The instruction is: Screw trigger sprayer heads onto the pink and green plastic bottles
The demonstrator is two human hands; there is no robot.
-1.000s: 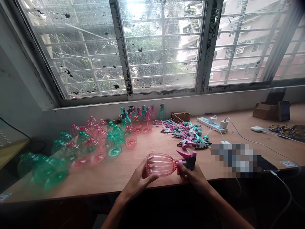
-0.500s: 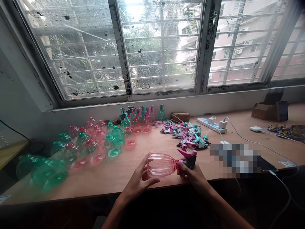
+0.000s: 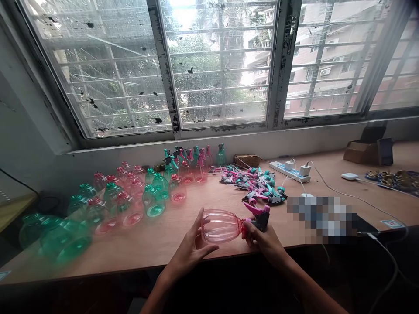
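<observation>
A clear pink spray bottle [image 3: 220, 226] lies sideways in the air just above the table's front edge, its base toward the left. My left hand [image 3: 193, 244] cups the base end, thumb below and fingers behind it. At the neck, my right hand [image 3: 262, 237] has its fingers closed around the collar of the pink and black trigger sprayer head [image 3: 259, 214], which sits on the bottle's mouth. Part of the collar is hidden by the fingers. Behind the bottle lies a pile of loose pink, teal and black sprayer heads [image 3: 252, 181].
Several open pink and green bottles [image 3: 131, 213] stand on the left of the wooden table [image 3: 170, 244]. Bottles with sprayers [image 3: 188, 168] stand by the wall. To the right are a power strip [image 3: 290, 171] with cables, a pixelated patch, and a cardboard box [image 3: 360, 152].
Both hands hold the bottle and sprayer head in nearly the same position. The view has shifted very slightly.
</observation>
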